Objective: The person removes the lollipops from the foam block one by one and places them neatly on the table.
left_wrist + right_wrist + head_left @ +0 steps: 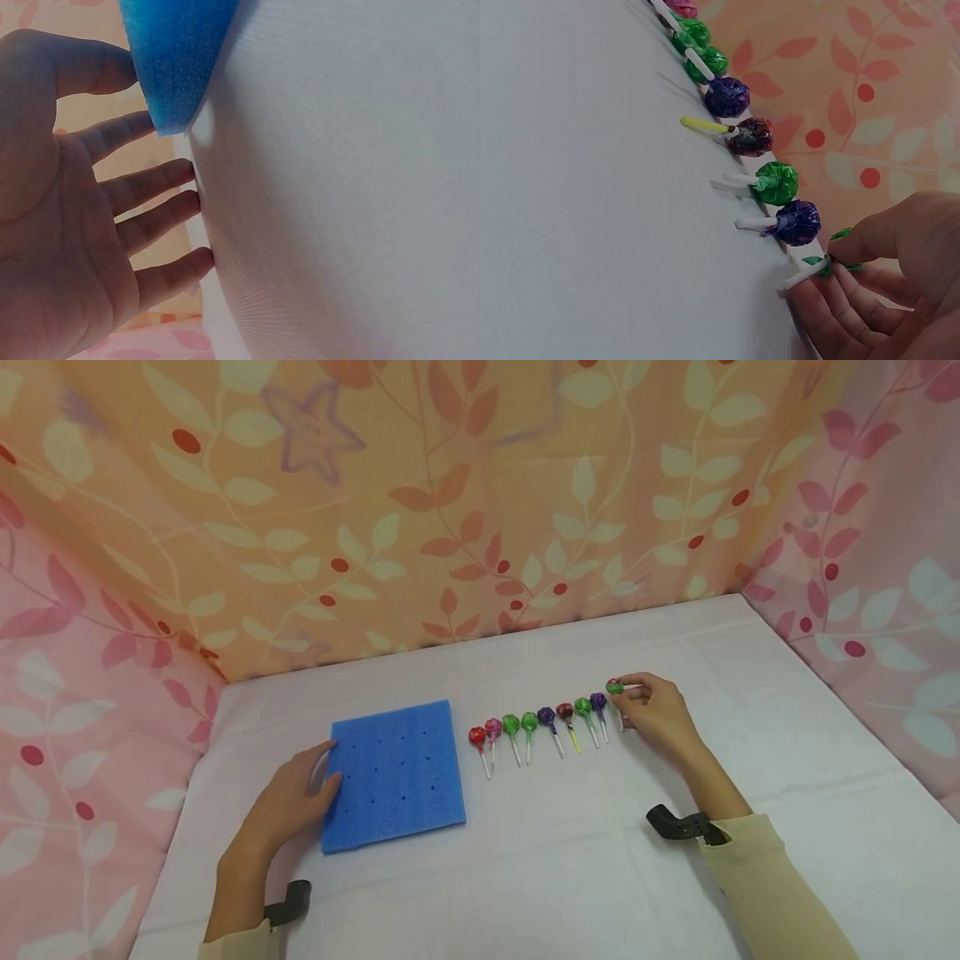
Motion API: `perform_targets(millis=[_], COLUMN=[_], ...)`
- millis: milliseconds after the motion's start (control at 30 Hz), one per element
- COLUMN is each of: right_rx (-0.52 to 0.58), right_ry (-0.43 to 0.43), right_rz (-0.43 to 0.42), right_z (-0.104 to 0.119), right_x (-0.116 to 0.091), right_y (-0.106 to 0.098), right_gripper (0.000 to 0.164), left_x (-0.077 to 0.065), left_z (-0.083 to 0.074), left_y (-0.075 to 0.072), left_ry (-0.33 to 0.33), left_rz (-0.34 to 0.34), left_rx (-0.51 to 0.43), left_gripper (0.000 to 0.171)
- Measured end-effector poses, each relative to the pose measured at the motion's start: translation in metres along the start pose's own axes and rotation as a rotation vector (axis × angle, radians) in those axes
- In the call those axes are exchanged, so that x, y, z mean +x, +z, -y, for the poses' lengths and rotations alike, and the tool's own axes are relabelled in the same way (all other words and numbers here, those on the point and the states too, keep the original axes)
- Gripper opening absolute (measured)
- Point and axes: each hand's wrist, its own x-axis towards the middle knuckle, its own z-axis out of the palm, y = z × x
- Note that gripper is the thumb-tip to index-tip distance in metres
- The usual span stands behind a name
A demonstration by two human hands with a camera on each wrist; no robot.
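My right hand (656, 710) pinches a green-wrapped lollipop (614, 687) at the right end of a row. In the right wrist view, thumb and fingers partly cover its wrapper, and a white stick (806, 274) points out toward the table. Beside it in the row lies a purple lollipop (597, 702). A blue foam board (390, 777) with small holes lies to the left of the row. Against its left edge rests my left hand (292, 793), thumb and fingertips at the foam, fingers spread and nearly straight; the left wrist view shows the lower fingertips at the cloth.
Several more lollipops continue the row leftward, among them a red one (477, 737), a pink one (492, 728), and a dark red one (565, 711) with a yellow stick. A white cloth (540, 860) covers the table. Patterned curtains (450, 510) stand behind and at both sides.
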Motion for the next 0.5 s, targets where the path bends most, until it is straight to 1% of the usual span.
perform_targets(millis=[333, 500], right_rx=[-0.099, -0.161], right_ry=[-0.046, -0.085], right_rz=[-0.032, -0.06], right_z=[-0.009, -0.011], right_x=[0.003, 0.002], right_y=[-0.006, -0.005], right_gripper=[0.038, 0.037], left_x=[0.001, -0.002], left_z=[-0.001, -0.002], left_y=[0.0, 0.0], left_ry=[-0.016, -0.026], left_rz=[0.007, 0.011], left_rx=[-0.002, 0.002], left_gripper=[0.068, 0.068])
